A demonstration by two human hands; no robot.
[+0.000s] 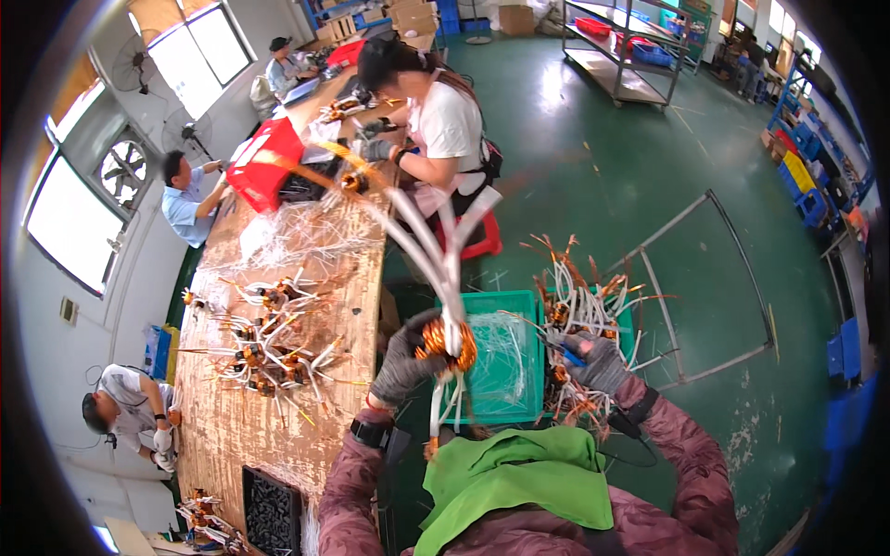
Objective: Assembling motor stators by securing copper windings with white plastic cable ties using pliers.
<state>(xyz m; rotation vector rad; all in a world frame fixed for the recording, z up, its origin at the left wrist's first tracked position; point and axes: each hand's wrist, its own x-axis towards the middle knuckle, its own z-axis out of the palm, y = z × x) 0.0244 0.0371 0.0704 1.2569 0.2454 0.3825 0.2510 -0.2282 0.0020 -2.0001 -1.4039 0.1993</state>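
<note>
My left hand (408, 363), in a dark grey glove, is closed around a copper-wound ring coil (468, 347) in front of me. Long white-sleeved leads with bare copper ends fan up and away from the coil, blurred by motion, and shorter ones hang below it. My right hand (601, 366), also gloved, grips blue-handled pliers (573, 350) whose tips point left; their jaws are too small to read. Under the coil stands a green tray (530, 357) of clear plastic scraps. Beside it, close to my right hand, a heap of similar coils (589, 301) fills a second green tray.
The wooden workbench (352, 278) on my left carries a pile of coils (269, 343), plastic offcuts (306, 232), a red bin (269, 157) and a black tray (271, 510) of small dark parts. Co-workers sit around it. A metal frame (681, 380) lies on the floor at right.
</note>
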